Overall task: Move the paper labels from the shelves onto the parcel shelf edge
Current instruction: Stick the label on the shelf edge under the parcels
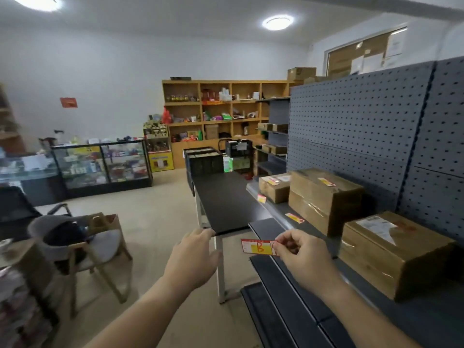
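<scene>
Stockroom w/ grey pegboard shelving (364,126) on my right, black bench (226,197) ahead.

Head view: my right hand (302,256) pinches a red-yellow paper label (257,247) by its right end, thumb & forefinger, just off the parcel shelf edge (277,213). Another label (294,218) lies by that edge farther along. My left hand (194,259) hovers near the bench's near corner, fingers relaxed, holding nothing.

Best approach, I reckon: line the label flat w/ the edge by the nearest parcel (391,252), then press. Parcels are taped closed, contents hidden.
</scene>
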The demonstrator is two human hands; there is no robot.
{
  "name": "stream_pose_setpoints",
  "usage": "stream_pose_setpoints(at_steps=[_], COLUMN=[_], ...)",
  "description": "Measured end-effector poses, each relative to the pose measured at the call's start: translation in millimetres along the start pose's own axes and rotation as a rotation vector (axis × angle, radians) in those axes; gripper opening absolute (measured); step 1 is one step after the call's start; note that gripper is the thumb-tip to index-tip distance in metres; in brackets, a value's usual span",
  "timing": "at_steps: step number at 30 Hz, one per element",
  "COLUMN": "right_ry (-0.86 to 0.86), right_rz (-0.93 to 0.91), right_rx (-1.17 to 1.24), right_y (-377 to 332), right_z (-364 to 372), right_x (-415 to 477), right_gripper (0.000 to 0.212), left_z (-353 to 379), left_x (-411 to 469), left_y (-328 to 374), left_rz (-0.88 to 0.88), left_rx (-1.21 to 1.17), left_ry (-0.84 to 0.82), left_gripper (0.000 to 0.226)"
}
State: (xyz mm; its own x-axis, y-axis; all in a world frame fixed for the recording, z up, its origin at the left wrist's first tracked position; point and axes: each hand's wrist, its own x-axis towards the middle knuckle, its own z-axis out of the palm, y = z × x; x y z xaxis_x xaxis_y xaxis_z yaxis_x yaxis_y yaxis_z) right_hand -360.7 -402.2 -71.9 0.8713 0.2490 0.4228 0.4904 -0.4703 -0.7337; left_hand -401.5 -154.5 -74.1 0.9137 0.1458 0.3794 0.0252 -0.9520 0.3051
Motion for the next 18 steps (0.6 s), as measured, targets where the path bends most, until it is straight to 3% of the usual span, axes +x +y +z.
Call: stream_pose_setpoints(at_steps=[8,18], right_ry=[-0.003,0.004], right_rz=[-0.006,0.007], right_rx=[0.053,0.026], right_y=[-5,35], right_z=[86,137], right_x=[85,191], right_gripper=[0.008,0.006], left_z=[6,55], left_x=[74,176], left_y=[-89,-136], left_rz=[-0.022,0.006], left_rx=[0.023,0.004], left_ry=[-0.014,-0.039], left_gripper=[0.047,0.045])
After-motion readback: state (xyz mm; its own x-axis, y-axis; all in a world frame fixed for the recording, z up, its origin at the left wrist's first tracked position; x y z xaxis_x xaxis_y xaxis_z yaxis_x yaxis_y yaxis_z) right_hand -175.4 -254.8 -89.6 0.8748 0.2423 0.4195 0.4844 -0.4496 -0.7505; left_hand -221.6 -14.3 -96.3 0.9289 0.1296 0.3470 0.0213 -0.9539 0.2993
